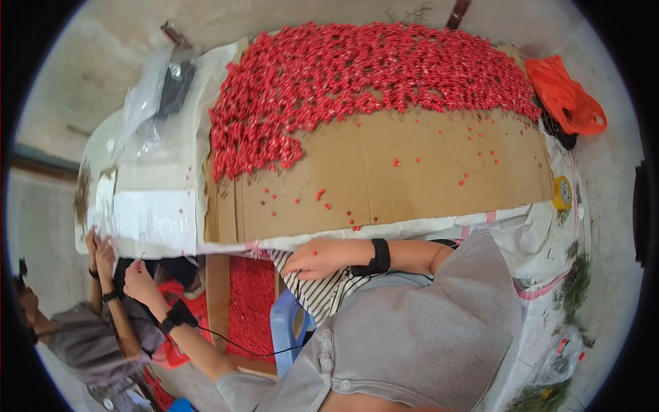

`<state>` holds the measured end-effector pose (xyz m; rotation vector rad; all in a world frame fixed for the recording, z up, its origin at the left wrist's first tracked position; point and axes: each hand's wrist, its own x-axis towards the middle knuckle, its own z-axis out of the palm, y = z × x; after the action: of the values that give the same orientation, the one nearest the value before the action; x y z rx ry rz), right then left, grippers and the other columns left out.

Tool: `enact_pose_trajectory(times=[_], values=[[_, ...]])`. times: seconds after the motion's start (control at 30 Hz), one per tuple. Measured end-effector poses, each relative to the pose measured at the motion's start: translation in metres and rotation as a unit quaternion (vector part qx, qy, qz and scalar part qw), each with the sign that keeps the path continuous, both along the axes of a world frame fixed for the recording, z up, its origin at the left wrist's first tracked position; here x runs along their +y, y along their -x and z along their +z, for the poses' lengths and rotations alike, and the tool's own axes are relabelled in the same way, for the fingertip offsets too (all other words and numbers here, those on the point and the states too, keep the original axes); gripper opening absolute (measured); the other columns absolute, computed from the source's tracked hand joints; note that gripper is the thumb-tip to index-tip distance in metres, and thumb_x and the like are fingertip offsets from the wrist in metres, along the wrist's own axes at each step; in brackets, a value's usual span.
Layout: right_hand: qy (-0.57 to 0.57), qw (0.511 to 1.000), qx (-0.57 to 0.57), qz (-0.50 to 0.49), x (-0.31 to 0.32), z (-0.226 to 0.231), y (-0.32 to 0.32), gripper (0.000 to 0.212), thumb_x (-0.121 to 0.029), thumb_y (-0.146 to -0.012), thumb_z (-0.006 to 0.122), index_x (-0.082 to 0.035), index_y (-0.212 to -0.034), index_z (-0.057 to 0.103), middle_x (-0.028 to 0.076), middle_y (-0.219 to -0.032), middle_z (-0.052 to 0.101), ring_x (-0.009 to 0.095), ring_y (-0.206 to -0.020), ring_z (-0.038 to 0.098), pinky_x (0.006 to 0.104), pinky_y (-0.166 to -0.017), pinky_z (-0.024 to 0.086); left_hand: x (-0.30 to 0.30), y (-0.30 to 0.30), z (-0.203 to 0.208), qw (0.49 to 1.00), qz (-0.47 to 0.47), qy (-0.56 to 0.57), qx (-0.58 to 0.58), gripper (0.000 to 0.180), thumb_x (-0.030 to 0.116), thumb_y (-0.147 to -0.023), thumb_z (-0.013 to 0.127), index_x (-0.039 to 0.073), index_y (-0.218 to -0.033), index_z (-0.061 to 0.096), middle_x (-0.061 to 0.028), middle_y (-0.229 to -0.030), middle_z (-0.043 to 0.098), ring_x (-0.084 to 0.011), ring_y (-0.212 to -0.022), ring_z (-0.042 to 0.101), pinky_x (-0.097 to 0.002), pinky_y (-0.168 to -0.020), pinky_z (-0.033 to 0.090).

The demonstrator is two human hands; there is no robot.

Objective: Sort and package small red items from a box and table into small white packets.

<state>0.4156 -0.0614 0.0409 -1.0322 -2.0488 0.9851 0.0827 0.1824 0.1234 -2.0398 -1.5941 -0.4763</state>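
Observation:
My left hand (pixel 141 283) is raised beside the table's left front edge, its fingers pinched together. A thin dark bit like a stem shows at the fingertips, too small to make out. My right hand (pixel 319 258) lies palm down over a black-and-white striped cloth (pixel 328 295), just below the table's front edge, its fingers loosely stretched and holding nothing visible. One red berry sits on the back of it. Beyond, bunches of red berries (pixel 371 65) cover the far part of a cardboard sheet (pixel 412 175); loose berries dot the nearer part.
A cardboard box (pixel 218 288) full of red berries (pixel 250 309) stands below the table, beside a blue plastic stool (pixel 283 323). Another person's hands (pixel 101 257) work at the far left. An orange bag (pixel 566 96) and yellow tape roll (pixel 562 193) lie right. A cable hangs from my left wrist.

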Motion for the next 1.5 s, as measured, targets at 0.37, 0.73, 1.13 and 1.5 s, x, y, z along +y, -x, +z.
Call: enact_pose_trajectory(times=[0.37, 0.73, 1.13, 1.5], values=[[0.04, 0.986, -0.024, 0.159, 0.057, 0.016, 0.115, 0.025, -0.015, -0.075, 0.05, -0.009, -0.099, 0.054, 0.011, -0.088, 0.058, 0.026, -0.081, 0.056, 0.0324, -0.071, 0.045, -0.181, 0.084, -0.093, 0.875, 0.19, 0.08, -0.438, 0.019, 0.017, -0.072, 0.061, 0.001, -0.083, 0.062, -0.0135, -0.071, 0.061, -0.0188, -0.066, 0.059, -0.0277, -0.063, 0.045], [0.243, 0.889, -0.349, 0.169, 0.198, -0.195, 0.255, 0.032, -0.018, -0.073, 0.053, 0.001, -0.099, 0.053, 0.01, -0.08, 0.058, 0.021, -0.065, 0.055, 0.0292, -0.059, 0.045, -0.194, 0.109, -0.143, 0.788, 0.25, 0.108, -0.552, 0.019, 0.018, -0.072, 0.059, 0.001, -0.08, 0.062, -0.0128, -0.068, 0.06, -0.0192, -0.063, 0.058, -0.0281, -0.059, 0.044], [0.398, 0.807, -0.419, 0.119, 0.198, -0.357, 0.251, 0.041, -0.018, -0.07, 0.048, 0.001, -0.107, 0.052, 0.023, -0.113, 0.048, 0.031, -0.106, 0.046, 0.0362, -0.089, 0.036, -0.187, 0.097, -0.138, 0.777, 0.355, 0.145, -0.5, 0.018, 0.021, -0.075, 0.055, 0.005, -0.08, 0.061, -0.012, -0.07, 0.06, -0.0265, -0.065, 0.058, -0.0339, -0.062, 0.044], [0.543, 0.813, -0.115, 0.175, 0.159, -0.234, 0.277, 0.058, -0.014, -0.073, 0.042, 0.001, -0.127, 0.028, 0.016, -0.129, 0.032, 0.021, -0.12, 0.028, 0.0268, -0.097, 0.023, -0.209, 0.112, -0.141, 0.765, 0.393, 0.19, -0.474, 0.02, 0.023, -0.075, 0.055, 0.005, -0.082, 0.061, -0.0113, -0.071, 0.06, -0.0249, -0.065, 0.057, -0.033, -0.062, 0.044]])
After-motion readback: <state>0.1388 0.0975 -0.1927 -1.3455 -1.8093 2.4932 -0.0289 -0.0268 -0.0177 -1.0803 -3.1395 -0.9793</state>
